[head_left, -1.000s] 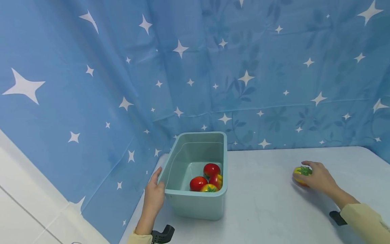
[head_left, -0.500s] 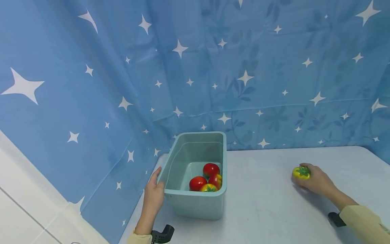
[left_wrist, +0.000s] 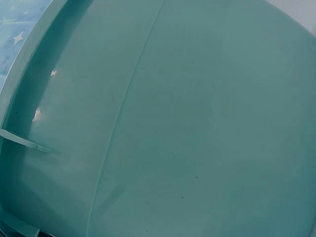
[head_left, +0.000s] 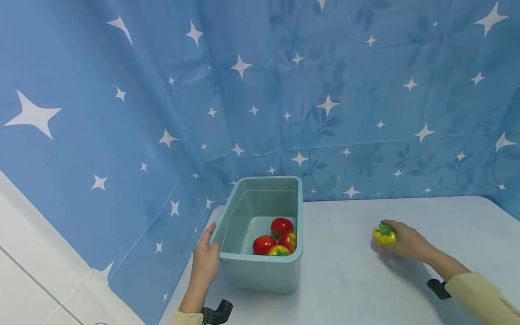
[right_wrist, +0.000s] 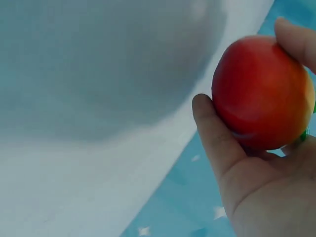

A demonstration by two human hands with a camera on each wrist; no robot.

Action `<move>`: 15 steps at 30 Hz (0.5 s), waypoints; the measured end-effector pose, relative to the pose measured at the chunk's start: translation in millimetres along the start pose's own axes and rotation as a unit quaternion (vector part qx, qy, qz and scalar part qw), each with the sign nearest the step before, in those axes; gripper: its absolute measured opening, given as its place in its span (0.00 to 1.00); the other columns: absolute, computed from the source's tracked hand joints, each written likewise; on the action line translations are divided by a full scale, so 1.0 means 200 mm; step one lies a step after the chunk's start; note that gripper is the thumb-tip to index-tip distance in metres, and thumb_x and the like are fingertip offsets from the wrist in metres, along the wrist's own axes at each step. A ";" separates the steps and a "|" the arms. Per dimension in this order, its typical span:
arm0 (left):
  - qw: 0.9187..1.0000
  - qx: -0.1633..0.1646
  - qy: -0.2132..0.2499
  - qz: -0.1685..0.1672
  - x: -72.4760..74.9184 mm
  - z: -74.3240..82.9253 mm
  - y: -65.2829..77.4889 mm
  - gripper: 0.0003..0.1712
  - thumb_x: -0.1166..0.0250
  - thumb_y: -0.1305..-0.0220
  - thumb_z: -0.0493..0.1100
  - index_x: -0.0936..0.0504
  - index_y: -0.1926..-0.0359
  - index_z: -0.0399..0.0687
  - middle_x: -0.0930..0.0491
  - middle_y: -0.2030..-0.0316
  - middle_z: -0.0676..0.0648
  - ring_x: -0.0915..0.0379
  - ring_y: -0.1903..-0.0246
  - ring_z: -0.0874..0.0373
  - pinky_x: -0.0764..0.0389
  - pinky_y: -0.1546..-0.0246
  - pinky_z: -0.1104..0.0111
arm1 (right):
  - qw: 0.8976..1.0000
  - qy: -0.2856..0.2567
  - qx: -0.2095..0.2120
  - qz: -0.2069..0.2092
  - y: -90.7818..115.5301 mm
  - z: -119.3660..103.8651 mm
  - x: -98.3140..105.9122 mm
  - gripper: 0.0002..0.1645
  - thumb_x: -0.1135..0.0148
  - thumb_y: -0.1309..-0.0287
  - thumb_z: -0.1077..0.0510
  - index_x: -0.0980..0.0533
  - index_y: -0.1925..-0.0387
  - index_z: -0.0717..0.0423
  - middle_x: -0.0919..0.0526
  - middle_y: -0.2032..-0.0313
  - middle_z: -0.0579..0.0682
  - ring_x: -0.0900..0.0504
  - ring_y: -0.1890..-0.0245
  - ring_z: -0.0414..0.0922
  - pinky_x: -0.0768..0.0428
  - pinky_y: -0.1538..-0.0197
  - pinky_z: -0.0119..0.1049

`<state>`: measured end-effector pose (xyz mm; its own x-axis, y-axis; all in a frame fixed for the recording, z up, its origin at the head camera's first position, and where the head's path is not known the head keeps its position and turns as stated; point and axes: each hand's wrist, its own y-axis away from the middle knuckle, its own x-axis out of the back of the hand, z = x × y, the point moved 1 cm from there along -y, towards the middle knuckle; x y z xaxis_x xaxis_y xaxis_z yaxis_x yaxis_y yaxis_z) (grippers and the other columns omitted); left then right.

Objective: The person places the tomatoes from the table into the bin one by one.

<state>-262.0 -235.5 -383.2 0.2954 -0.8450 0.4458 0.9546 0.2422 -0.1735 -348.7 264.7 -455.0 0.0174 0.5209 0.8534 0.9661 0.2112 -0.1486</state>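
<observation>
My right hand (head_left: 408, 243) holds a red-and-yellow tomato with a green leafy top (head_left: 384, 235), its fingers and thumb around the sides. In the right wrist view the tomato's smooth red underside (right_wrist: 261, 94) shows, held above the white tabletop, with a shadow below. At the near left corner of a pale green plastic bin (head_left: 264, 275), my left hand (head_left: 206, 259) grips the rim. Only the bin's wall (left_wrist: 173, 118) fills the left wrist view, so those fingers are hidden there. Inside the bin lie several tomatoes, among them a red one (head_left: 264, 244), near its front right.
A white-covered table (head_left: 341, 271) runs under both arms, its back edge meeting a blue curtain (head_left: 365, 113) with white stars. The curtain also hangs along the left side. White panelling (head_left: 32, 266) shows at lower left.
My right hand has picked the tomato up and carried it leftward, turning its leafy top into view. The left hand, the bin and the tomatoes in it stay put.
</observation>
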 end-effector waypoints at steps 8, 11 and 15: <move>1.000 -0.008 -0.008 0.006 0.00 0.00 -0.01 0.32 0.59 0.38 0.36 0.44 0.32 0.58 0.36 0.39 0.46 0.34 0.73 0.52 0.32 0.74 0.64 | 0.998 -0.020 0.057 0.011 -0.01 -0.25 -0.03 0.46 0.29 0.61 0.50 0.36 0.41 0.65 0.28 0.49 0.64 0.27 0.55 0.56 0.27 0.58 0.52; 1.000 -0.008 -0.007 0.003 0.00 0.00 -0.01 0.32 0.59 0.38 0.36 0.44 0.32 0.58 0.38 0.38 0.46 0.33 0.73 0.52 0.32 0.74 0.64 | 0.998 -0.023 0.060 0.019 -0.01 -0.32 -0.04 0.45 0.29 0.60 0.51 0.37 0.41 0.64 0.29 0.49 0.63 0.27 0.55 0.56 0.26 0.58 0.51; 1.000 -0.004 -0.008 -0.004 0.00 0.00 0.00 0.33 0.59 0.39 0.35 0.45 0.32 0.58 0.40 0.36 0.46 0.38 0.81 0.54 0.33 0.79 0.64 | 0.997 -0.031 0.067 0.033 -0.01 -0.39 -0.05 0.45 0.30 0.59 0.51 0.37 0.40 0.62 0.29 0.48 0.61 0.28 0.55 0.54 0.25 0.57 0.51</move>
<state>-262.4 -236.3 -382.3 0.2893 -0.8390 0.4608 0.9563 0.2323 -0.1773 -331.3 194.4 -423.1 0.0590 0.5871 0.8074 0.9201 0.2817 -0.2721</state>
